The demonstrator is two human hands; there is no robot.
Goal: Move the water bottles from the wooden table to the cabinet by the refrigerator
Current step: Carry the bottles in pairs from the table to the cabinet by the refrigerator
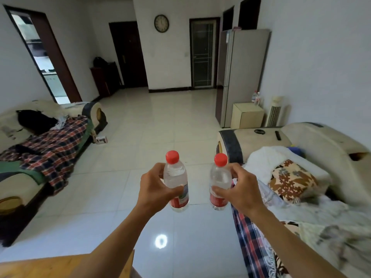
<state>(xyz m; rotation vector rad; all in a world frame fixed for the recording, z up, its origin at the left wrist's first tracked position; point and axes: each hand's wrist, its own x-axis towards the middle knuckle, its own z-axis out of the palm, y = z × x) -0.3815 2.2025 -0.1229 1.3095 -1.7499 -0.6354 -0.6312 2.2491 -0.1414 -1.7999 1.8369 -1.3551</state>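
My left hand [155,188] grips a clear water bottle [175,177] with a red cap and red label, held upright over the tiled floor. My right hand [240,187] grips a second, like water bottle [219,178], also upright, a little to the right. The corner of the wooden table [66,265] shows at the bottom left, under my left forearm. Far off at the right stands the small cream cabinet [247,115] beside the tall grey refrigerator [241,77]. Two or more bottles [256,97] stand on the cabinet's top near the wall.
A sofa with a plaid blanket [52,145] lines the left side. Another cream sofa [301,157] with cushions and cloths fills the right. A white tower fan [275,113] stands right of the cabinet. Glossy tiled floor [160,121] runs between the sofas toward the refrigerator.
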